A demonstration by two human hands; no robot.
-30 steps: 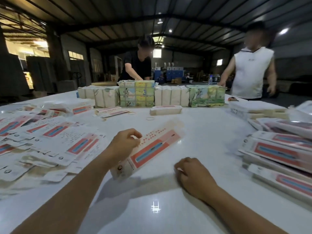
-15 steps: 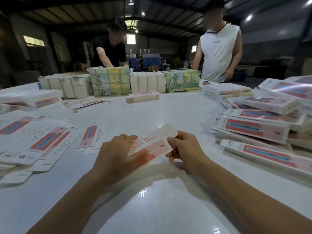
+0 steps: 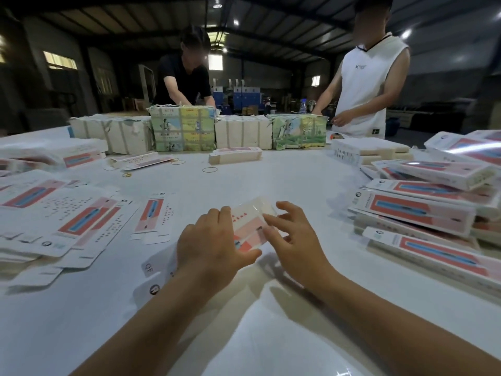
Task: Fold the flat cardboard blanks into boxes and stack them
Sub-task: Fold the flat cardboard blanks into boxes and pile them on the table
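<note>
Right now I am looking down at a white tabletop (image 3: 271, 180) where the left hand (image 3: 210, 246) is gripping a pink-and-white cardboard blank (image 3: 250, 225), its fingers curling over the near left part of the card and its thumb lying along the card's lower edge. Meanwhile the right hand (image 3: 296, 240) is resting spread fingers against the blank's right edge, fingers mostly straight; I cannot tell whether they are pinching it or only touching. That blank is sitting at the middle of the tabletop, just off the surface, with white flaps (image 3: 156, 278) sticking out beneath the left wrist. To the left, loose flat blanks (image 3: 62, 221) are lying fanned out and overlapping, and one single blank (image 3: 151, 215) is lying apart, nearer the hands. To the right, folded boxes (image 3: 417, 213) are piling up in an uneven stack. Across the far side, bundled packs (image 3: 184, 128) are standing in a row, with a short stack of blanks (image 3: 235, 155) just in front and rubber bands (image 3: 210, 169) lying near it. Beyond the packs, a person in a black shirt (image 3: 187, 77) is bending over the bundles, and a person in a white sleeveless top (image 3: 366, 85) is standing at the far right corner.
</note>
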